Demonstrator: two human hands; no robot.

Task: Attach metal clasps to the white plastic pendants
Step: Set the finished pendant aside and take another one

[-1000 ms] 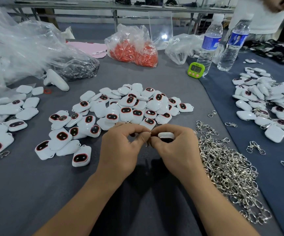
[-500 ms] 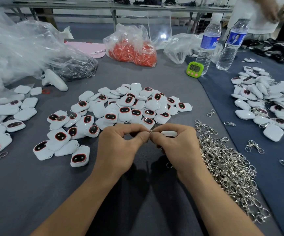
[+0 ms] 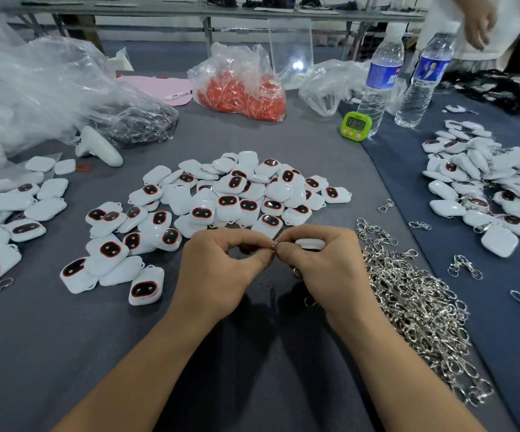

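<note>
My left hand and my right hand meet fingertip to fingertip at the table's middle. Between them a small metal ring is pinched by both. My right hand also grips a white plastic pendant, only its top edge showing above the fingers. A metal clasp dangles below my right palm, mostly hidden. A heap of white pendants with red-rimmed dark faces lies just beyond my hands. A pile of silver clasps lies to the right.
More pendants lie at the left and on the blue cloth at the right. At the back are a bag of red parts, clear plastic bags, two water bottles, a green timer and another person's hand.
My hands have stayed together, working at the ring with small finger movements. The person at the back right has lowered a hand.
</note>
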